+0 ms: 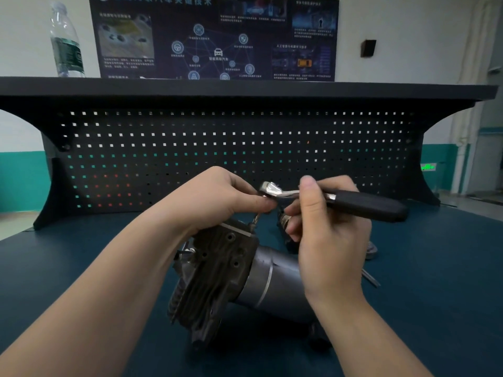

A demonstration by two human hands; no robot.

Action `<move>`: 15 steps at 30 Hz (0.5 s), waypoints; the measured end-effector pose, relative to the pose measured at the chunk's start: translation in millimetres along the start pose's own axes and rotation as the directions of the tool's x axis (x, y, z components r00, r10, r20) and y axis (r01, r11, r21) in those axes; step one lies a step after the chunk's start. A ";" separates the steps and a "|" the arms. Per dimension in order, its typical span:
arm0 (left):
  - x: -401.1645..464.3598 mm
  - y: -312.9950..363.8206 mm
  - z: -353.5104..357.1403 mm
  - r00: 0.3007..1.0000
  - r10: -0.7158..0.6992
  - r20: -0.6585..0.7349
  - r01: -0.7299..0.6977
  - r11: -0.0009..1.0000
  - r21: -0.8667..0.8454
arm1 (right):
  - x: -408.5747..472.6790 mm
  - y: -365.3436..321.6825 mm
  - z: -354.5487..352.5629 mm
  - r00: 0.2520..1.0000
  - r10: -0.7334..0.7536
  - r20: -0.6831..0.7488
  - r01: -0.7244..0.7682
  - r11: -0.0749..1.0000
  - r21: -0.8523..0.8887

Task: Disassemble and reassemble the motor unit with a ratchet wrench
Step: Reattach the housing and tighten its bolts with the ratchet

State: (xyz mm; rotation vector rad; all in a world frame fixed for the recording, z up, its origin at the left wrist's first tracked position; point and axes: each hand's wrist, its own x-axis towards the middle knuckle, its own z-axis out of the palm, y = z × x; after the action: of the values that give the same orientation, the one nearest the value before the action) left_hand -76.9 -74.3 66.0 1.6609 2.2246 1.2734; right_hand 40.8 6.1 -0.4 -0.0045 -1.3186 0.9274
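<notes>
Motor unit [239, 278] lay on blue bench [435, 295], centre-low. L hand [217, 197] at 11 o'clock pinched ratchet wrench [334, 198] head; R hand [326, 229] at 1 o'clock curled round its shaft, thumb up. Poster [215, 36] writing too blurred to read.

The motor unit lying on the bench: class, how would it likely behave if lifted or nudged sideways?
The motor unit looks like cast metal with fins, so probably heavy for its size and rigid. Its rounded cylindrical body lies on its side on the bench, so it might roll, though the blocky finned end would likely check that.
</notes>
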 end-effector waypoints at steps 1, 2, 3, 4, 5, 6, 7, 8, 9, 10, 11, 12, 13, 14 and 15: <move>0.2 -0.5 -0.7 1.000 0.008 0.013 -0.008 1.000 -0.010 | -1.1 -1.2 0.3 0.999 -0.051 0.012 0.052 0.998 -0.045; 0.3 -0.9 -1.2 1.000 0.015 0.027 -0.015 1.000 -0.012 | -0.8 -2.4 -0.1 0.999 -0.043 0.007 0.043 0.998 -0.047; 0.2 -1.5 -1.7 0.999 0.019 0.045 -0.019 1.000 -0.010 | 0.4 -4.3 -0.3 1.000 0.022 -0.002 -0.022 1.000 0.004; 0.0 -2.1 -2.3 0.997 0.024 0.068 -0.024 1.000 -0.008 | 2.8 -6.4 -0.5 0.991 0.131 0.002 -0.130 0.984 0.118; -0.1 -2.4 -2.8 0.995 0.031 0.094 -0.030 0.999 -0.013 | 5.5 -7.5 -0.9 0.966 0.259 0.025 -0.256 0.928 0.272; -0.2 -2.6 -3.3 0.993 0.036 0.115 -0.034 0.999 -0.025 | 8.4 -6.5 -1.5 0.919 0.388 0.064 -0.378 0.823 0.424; -0.2 -2.8 -3.9 0.991 0.041 0.127 -0.036 0.998 -0.046 | 11.4 -4.8 -2.3 0.856 0.504 0.114 -0.477 0.686 0.549; -0.2 -3.2 -4.4 0.990 0.044 0.131 -0.036 0.997 -0.069 | 13.9 -3.0 -3.3 0.785 0.597 0.166 -0.543 0.534 0.648; -0.2 -3.7 -4.6 0.991 0.044 0.129 -0.034 0.996 -0.081 | 15.6 -1.7 -4.0 0.715 0.666 0.215 -0.577 0.388 0.719; -0.2 -3.9 -4.1 0.991 0.044 0.123 -0.034 0.996 -0.077 | 16.4 -0.5 -4.7 0.656 0.711 0.252 -0.583 0.266 0.768; -0.3 -3.6 -3.2 0.993 0.040 0.113 -0.033 0.997 -0.065 | 16.6 0.5 -5.1 0.613 0.742 0.273 -0.576 0.183 0.797; -0.1 -3.3 -2.1 0.994 0.032 0.101 -0.028 0.998 -0.048 | 16.9 1.7 -5.4 0.584 0.762 0.279 -0.573 0.143 0.807; 0.3 -3.3 -1.2 0.996 0.022 0.087 -0.019 0.999 -0.033 | 16.6 3.4 -5.5 0.570 0.773 0.277 -0.580 0.140 0.802; 0.8 -3.1 -0.5 0.997 0.015 0.076 -0.013 1.000 -0.017 | 16.0 5.5 -4.9 0.574 0.776 0.261 -0.594 0.174 0.786; 1.0 -2.8 0.2 0.998 0.010 0.064 -0.010 1.000 0.002 | 15.1 7.5 -4.3 0.598 0.768 0.229 -0.607 0.249 0.754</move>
State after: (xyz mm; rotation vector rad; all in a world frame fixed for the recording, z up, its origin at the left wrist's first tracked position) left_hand -79.3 -73.6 64.4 1.6911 2.1854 1.2023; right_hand 39.4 21.9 6.9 -0.0059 -0.5510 2.2128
